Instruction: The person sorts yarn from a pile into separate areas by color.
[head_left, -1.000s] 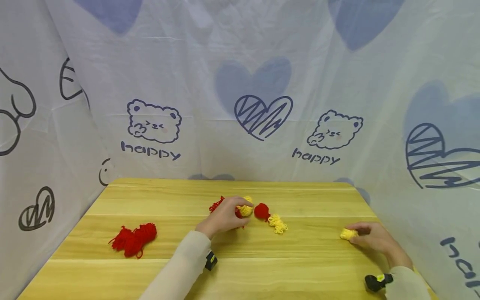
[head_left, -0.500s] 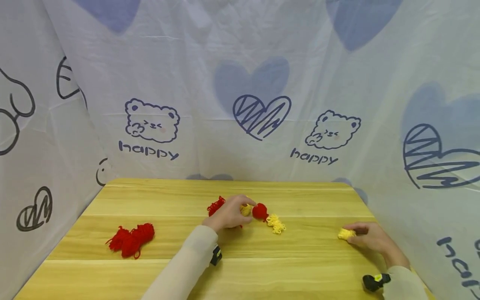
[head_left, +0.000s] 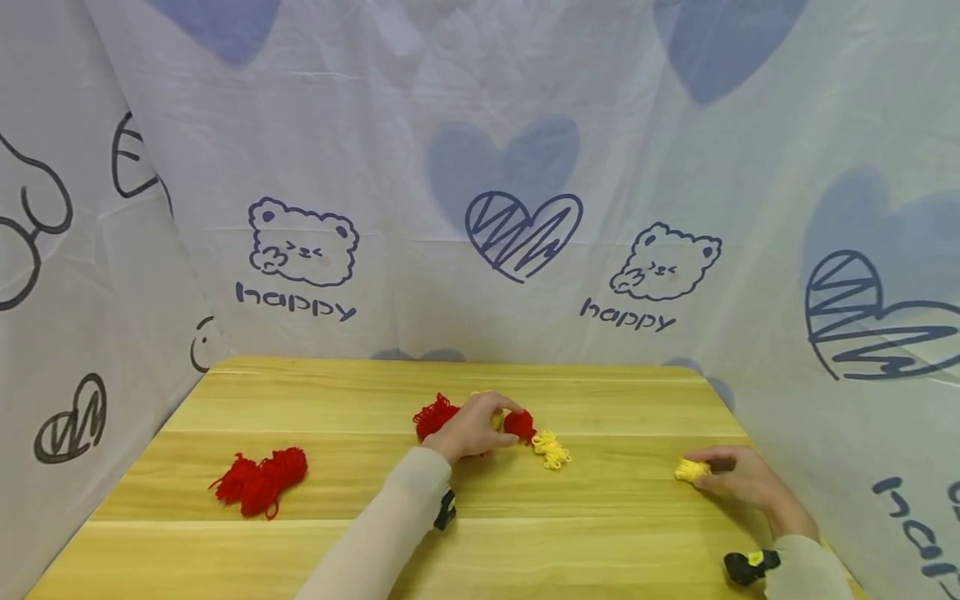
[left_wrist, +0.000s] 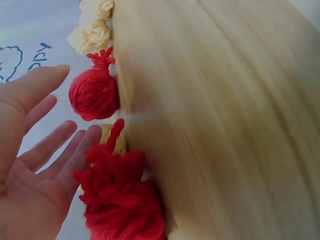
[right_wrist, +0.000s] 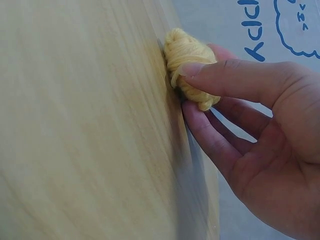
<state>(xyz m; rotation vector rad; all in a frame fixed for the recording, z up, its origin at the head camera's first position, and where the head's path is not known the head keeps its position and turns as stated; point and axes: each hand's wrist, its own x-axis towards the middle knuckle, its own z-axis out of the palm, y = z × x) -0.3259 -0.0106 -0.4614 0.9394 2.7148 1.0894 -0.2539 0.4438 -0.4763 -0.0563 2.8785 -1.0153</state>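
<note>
Yarn ball [head_left: 519,423], red, mid-table [head_left: 600,533]: your left hand [head_left: 472,429] hovers over it, fingers spread and loose. Soft, light, rolls easily; take it round its middle. Your right hand [head_left: 738,477] pinches a yellow ball [head_left: 690,470] near the right edge.

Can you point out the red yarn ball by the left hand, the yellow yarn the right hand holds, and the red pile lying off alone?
red yarn ball [left_wrist: 93,95], left wrist view, middle of the wound ball.
yellow yarn [right_wrist: 187,62], right wrist view, bare top above the thumb.
red pile [head_left: 261,480], head view, middle of the heap.
</note>
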